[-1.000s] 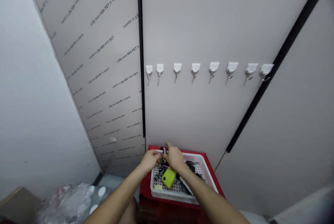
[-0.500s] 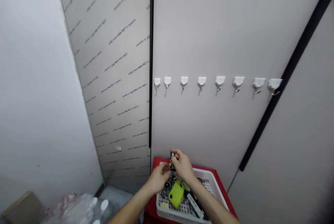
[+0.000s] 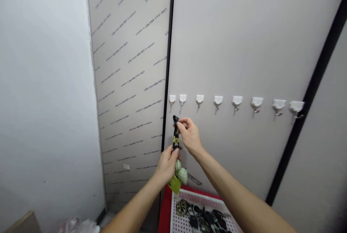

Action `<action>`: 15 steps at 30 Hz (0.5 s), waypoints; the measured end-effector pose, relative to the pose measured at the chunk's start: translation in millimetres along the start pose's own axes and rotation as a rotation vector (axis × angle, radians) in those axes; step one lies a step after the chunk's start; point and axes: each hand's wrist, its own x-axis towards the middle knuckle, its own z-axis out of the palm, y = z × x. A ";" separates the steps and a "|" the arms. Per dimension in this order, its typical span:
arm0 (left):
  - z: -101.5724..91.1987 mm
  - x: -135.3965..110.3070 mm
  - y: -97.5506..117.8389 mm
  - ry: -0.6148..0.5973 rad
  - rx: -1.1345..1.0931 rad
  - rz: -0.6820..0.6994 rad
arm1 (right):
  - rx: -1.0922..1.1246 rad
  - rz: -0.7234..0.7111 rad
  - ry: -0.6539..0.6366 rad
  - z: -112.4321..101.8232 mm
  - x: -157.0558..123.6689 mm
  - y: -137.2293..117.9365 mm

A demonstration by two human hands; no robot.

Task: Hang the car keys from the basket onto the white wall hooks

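My right hand (image 3: 190, 135) pinches the top of a black and yellow key strap (image 3: 176, 133) just below the leftmost wall hooks (image 3: 172, 100). Lower on the same strap, my left hand (image 3: 167, 164) grips it, with a green tag and pale charms (image 3: 179, 178) dangling beneath. Both hands are raised in front of the grey wall panel, above a white perforated basket (image 3: 181, 200) that holds several dark keys and keyrings (image 3: 200, 216).
A row of several white adhesive hooks (image 3: 236, 102) runs across the panel. The basket rests on a red crate (image 3: 165, 211). A film-covered panel (image 3: 130, 73) and a white wall stand at the left. A cardboard box (image 3: 21, 224) and plastic wrap lie on the floor.
Both hands have lifted the strap with its green tag out of the basket and up toward the leftmost hooks. The view has tilted upward.
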 end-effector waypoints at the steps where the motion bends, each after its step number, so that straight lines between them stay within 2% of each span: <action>1: -3.9 8.4 6.2 0.038 0.037 0.015 | 0.018 -0.024 0.006 6.0 9.4 -2.7; 5: -14.6 39.0 20.9 0.149 0.166 0.020 | 0.089 -0.074 0.044 23.8 40.7 -9.5; 8: -19.0 53.6 22.6 0.200 0.278 0.004 | 0.117 -0.029 0.074 29.8 56.2 -9.5; 15: -19.1 59.0 6.5 0.174 0.473 -0.105 | 0.042 0.136 0.131 31.6 61.5 14.7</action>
